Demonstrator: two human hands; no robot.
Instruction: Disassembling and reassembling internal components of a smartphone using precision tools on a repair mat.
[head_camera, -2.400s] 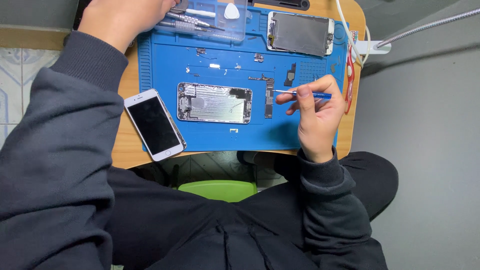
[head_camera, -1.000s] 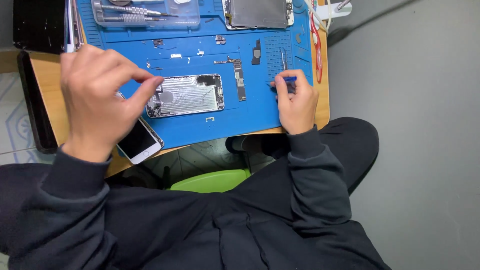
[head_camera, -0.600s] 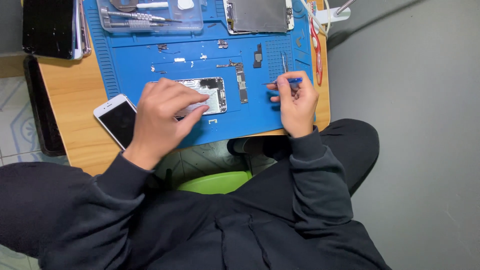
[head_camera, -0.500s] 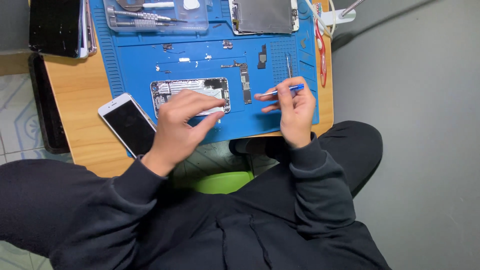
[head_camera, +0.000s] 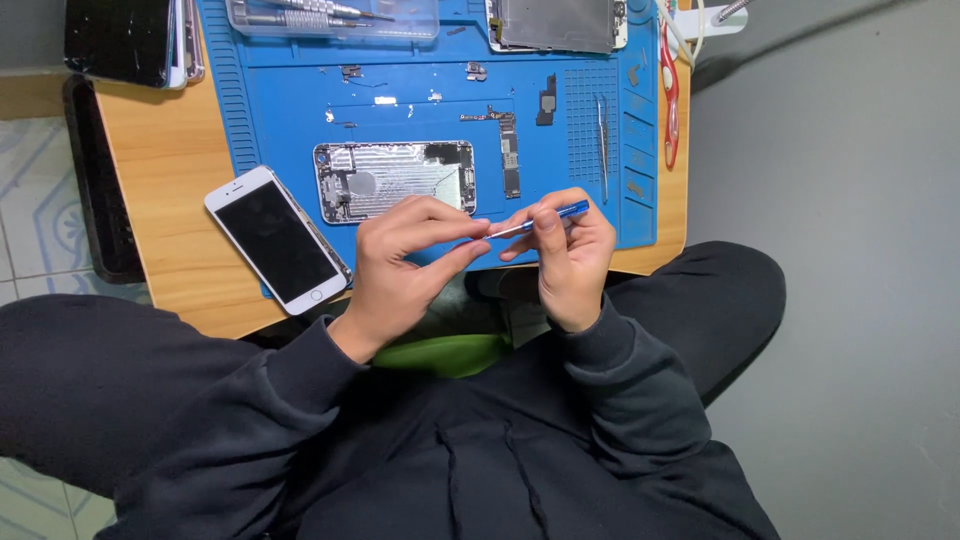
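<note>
Nearest us, our right hand grips a blue screwdriver over the near edge of the blue mat, while our left hand pinches its metal tip between thumb and fingers. Just beyond lies the opened phone, with a white phone beside it. Farther off sit tweezers and a clear tool case.

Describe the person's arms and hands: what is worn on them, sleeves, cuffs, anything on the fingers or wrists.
Both arms are covered by long dark, near-black sweatshirt sleeves of soft, creased fabric, each ending in a ribbed cuff at the wrist. The left hand and right hand are bare: no gloves. No rings, watch or wrist strap show from this view. The sleeves match the dark top covering the torso.
</note>
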